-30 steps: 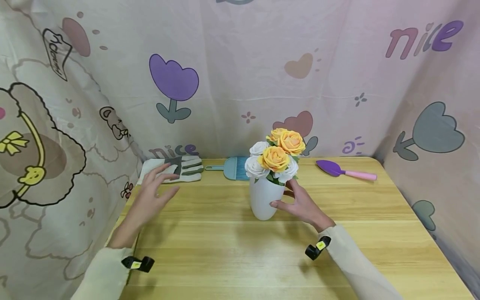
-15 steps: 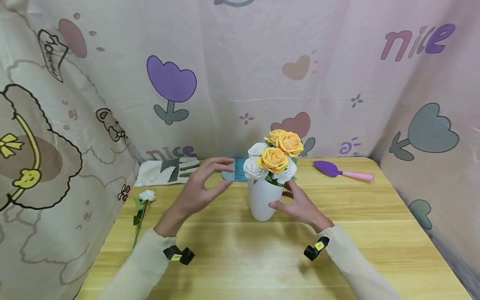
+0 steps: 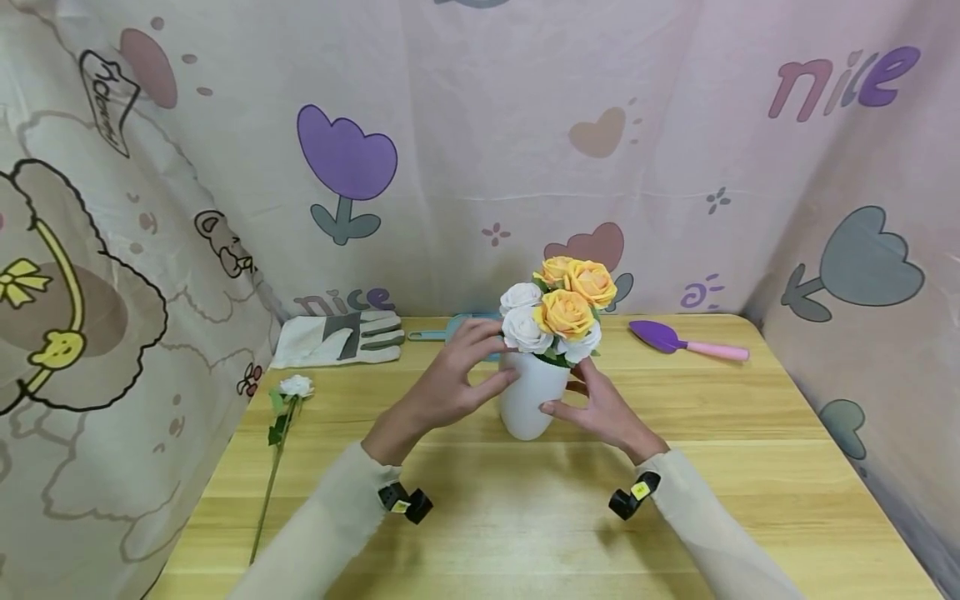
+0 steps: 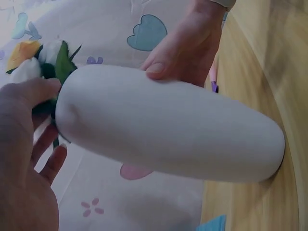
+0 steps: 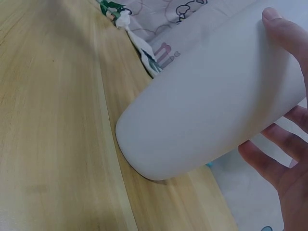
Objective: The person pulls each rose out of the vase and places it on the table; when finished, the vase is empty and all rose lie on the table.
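A white vase (image 3: 528,400) stands upright on the table, holding yellow roses (image 3: 564,314) and white roses (image 3: 525,330) with green leaves. My right hand (image 3: 603,410) grips the vase from its right side; in the right wrist view the thumb lies on one side of the vase (image 5: 202,96) and the fingers wrap the other. At the left side of the rim, my left hand (image 3: 455,379) reaches in with its fingers at the white roses. In the left wrist view, the thumb of the left hand (image 4: 24,139) touches the leaves just beyond the rim, its other fingers spread loosely below.
A single white rose (image 3: 296,387) with a long stem lies at the table's left. Along the back edge are a white and grey work glove (image 3: 337,340), a blue dustpan (image 3: 459,327) partly hidden behind the left hand, and a purple trowel with pink handle (image 3: 690,342).
My left hand has moved right, from above the glove and the single rose to the vase's rim. The flowers have shifted slightly to the right in the vase. My right hand keeps its place.
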### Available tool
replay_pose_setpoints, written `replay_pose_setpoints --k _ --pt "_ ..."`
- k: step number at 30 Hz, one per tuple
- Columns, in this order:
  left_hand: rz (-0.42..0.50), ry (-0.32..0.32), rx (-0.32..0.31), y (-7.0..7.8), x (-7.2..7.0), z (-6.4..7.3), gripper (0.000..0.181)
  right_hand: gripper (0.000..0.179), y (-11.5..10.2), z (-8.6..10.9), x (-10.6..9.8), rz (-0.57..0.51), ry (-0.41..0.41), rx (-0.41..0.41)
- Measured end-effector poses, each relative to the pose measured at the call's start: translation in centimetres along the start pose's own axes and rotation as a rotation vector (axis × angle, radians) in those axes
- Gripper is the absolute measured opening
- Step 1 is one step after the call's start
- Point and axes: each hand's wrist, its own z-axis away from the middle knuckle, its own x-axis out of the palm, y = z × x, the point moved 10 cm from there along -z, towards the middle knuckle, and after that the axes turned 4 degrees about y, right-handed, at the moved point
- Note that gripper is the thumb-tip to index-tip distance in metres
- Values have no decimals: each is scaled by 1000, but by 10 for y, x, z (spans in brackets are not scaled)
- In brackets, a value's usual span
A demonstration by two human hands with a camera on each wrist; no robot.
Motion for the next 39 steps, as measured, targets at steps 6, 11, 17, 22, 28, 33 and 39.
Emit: replay_pose_setpoints --k 6,11,17,22,28,33,39 --pt "-48 20 -10 0 7 -4 35 101 0 0 0 7 -4 -10" --pt "-25 140 -23 0 -5 -5 28 101 -1 -1 -1 24 3 -6" --pt "-18 273 -1 5 -19 -8 21 104 -2 -2 -2 38 11 4" --pt "-9 325 8 9 -18 -11 20 103 -1 -1 -2 25 7 20" --pt "-22 369 42 10 -9 -9 28 104 0 -2 0 20 5 10" --pt "-54 392 57 12 -6 -10 33 100 1 -2 0 33 11 -1" --pt "-70 413 -11 10 -2 -14 29 96 2 -1 -1 34 14 11"
